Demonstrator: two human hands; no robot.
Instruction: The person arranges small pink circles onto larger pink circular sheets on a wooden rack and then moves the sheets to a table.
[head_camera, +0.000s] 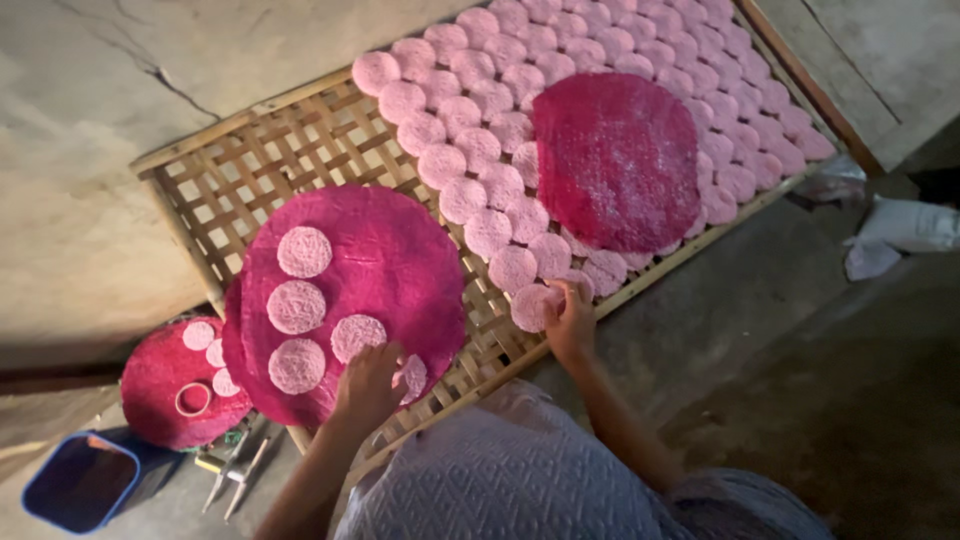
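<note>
Rack (215, 190): a woven bamboo lattice in a wood frame, lying flat on the concrete floor; the open weave probably lets air reach what lies on it from below.
Small discs (600, 60): pale pink rounds laid edge to edge in slanting rows over the rack's far part, tight enough that little lattice shows between them, likely to save room.
Near row: it ends at the rack's front edge, where the right hand (572, 322) is.
Right grip: fingers bent, tips pinching the edge of 1 disc (530, 306) that lies at the end of the row; closed on it, though I cannot tell whether the disc is lifted or lies flat.
Left hand (368, 385): fingers spread and slightly curled, resting on top of the near mat (390, 255), beside a disc (357, 336); it grips nothing, seemingly pressing to steady the mat.
Near mat: a big magenta round lying partly over the rack's left corner, carrying about 5 loose discs within reach, like a supply.
Far mat (615, 160): a second dark round, laid over the disc rows.
Low mat (165, 385): a third one off the rack, with a few discs and a ring (193, 398).
Floor: blue tub (80, 482) and metal tools (235, 470) at the left.
</note>
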